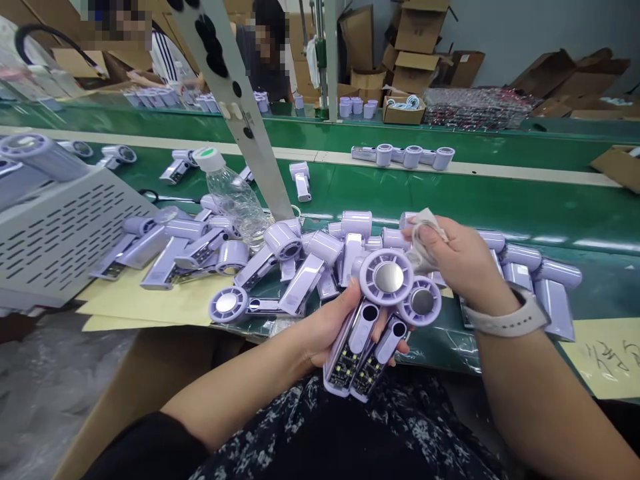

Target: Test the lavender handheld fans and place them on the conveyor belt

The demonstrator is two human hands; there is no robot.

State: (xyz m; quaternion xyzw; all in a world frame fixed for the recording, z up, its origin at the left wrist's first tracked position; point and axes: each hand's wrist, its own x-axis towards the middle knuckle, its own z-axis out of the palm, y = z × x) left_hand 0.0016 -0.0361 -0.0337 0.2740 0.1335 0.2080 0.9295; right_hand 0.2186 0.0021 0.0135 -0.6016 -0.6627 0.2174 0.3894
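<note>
My left hand (327,330) is closed around two lavender handheld fans (387,277), held side by side over my lap. Their round heads with silver centres face up, and circuit boards show in the open handles. My right hand (457,257), with a pale watch band at its wrist, pinches a crumpled white cloth (425,243) just beyond the fan heads. Many more fans (305,283) lie heaped on the bench behind my hands, some with uncovered handles. The undersides of the held fans are hidden by my fingers.
A clear plastic bottle (233,190) leans behind the heap, beside a slanted metal post (250,127). A vented grey box (75,230) stands left. Yellow paper (607,353) lies at right. Across the green conveyor (500,197), a co-worker (265,53) sits near cardboard boxes (415,30).
</note>
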